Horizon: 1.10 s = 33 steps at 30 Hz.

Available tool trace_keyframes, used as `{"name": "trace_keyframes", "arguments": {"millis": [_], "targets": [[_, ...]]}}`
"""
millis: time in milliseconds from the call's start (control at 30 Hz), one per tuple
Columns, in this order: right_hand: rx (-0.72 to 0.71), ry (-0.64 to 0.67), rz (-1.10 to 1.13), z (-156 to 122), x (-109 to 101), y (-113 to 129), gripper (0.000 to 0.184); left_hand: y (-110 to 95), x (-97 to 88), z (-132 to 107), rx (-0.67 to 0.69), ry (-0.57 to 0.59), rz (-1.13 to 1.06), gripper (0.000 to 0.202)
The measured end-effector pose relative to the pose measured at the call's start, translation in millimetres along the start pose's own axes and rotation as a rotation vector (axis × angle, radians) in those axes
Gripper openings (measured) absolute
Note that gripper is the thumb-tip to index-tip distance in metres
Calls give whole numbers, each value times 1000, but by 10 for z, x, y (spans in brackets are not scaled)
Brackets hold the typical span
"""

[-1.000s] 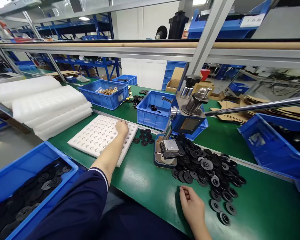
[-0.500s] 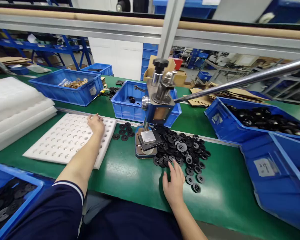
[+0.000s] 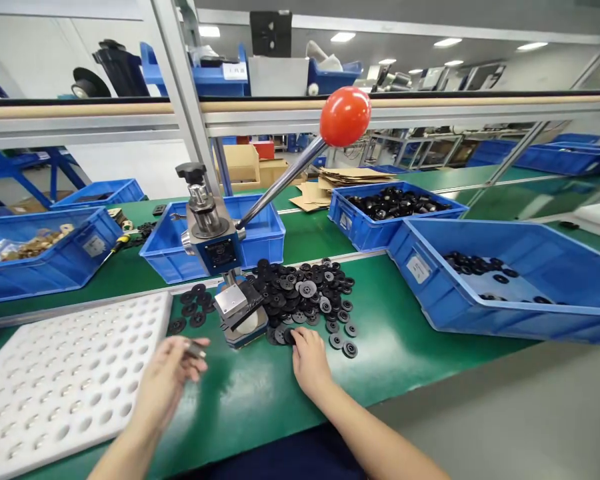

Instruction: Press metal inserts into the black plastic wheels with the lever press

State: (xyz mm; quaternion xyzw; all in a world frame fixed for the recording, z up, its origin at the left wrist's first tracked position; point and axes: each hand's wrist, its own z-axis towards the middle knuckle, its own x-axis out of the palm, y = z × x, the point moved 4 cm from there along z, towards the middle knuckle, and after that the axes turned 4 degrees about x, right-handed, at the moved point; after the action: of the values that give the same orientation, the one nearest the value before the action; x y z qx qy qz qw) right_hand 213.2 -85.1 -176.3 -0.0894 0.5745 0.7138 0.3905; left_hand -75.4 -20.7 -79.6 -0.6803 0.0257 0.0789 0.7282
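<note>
My left hand [image 3: 166, 377] is above the near right edge of the white foam tray [image 3: 55, 340], its fingers closed around a small dark cylindrical part [image 3: 196, 349] with a shiny end. Motion blurs that part a little. At the front of a heap of black ribbed discs [image 3: 307, 289], my right hand [image 3: 311, 363] pinches one black disc [image 3: 289, 336] between thumb and fingers. Between the hands stands a lever press [image 3: 214, 243] with a red ball knob [image 3: 345, 117] on its handle. Several loose black discs [image 3: 198, 319] lie left of the press base.
Blue bins line the back: one with brass-coloured parts [image 3: 45, 241], one behind the press [image 3: 263, 230], one with black parts [image 3: 390, 203]. A large blue bin [image 3: 480, 313] stands at right. A yellow-handled screwdriver [image 3: 122, 240] lies at left. The press handle reaches up and right.
My left hand has left the foam tray and come nearer the press, now with a small part in it. My right hand has closed on a disc. The view has turned right.
</note>
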Motion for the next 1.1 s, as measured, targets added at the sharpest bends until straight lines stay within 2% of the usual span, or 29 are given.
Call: {"name": "trace_keyframes", "arguments": {"millis": [67, 167, 233, 333, 400, 467, 600, 700, 800, 900, 1000, 1100], "targets": [[55, 14, 104, 110, -79, 22, 27, 60, 290, -246, -116, 200, -72, 41], [97, 23, 210, 283, -212, 32, 21, 171, 700, -440, -215, 437, -147, 42], [147, 40, 311, 335, -272, 30, 30, 297, 914, -498, -209, 533, -152, 41], [235, 90, 458, 260, -261, 55, 42, 562, 1108, -573, -135, 563, -106, 39], [288, 153, 530, 135, -189, 106, 44, 716, 1146, -644, -75, 546, -24, 35], [334, 226, 577, -4, -108, 181, 41, 776, 1130, -720, -9, 530, 64, 28], [366, 312, 593, -202, -67, 351, 33, 646, 1076, -805, 83, 538, 66, 27], [211, 282, 478, -243, -153, 460, 26, 588, 1085, -795, 94, 562, 45, 27], [-23, 240, 315, -263, -219, 524, 22, 652, 1108, -779, 76, 563, 41, 26], [-195, 198, 234, -295, -229, 532, 24, 730, 1121, -782, 56, 572, 24, 25], [-307, 173, 205, -329, -229, 533, 30, 764, 1120, -785, 35, 603, -12, 27], [-360, 222, 166, -359, -252, 552, 35, 772, 1110, -781, 3, 624, -45, 31]]}}
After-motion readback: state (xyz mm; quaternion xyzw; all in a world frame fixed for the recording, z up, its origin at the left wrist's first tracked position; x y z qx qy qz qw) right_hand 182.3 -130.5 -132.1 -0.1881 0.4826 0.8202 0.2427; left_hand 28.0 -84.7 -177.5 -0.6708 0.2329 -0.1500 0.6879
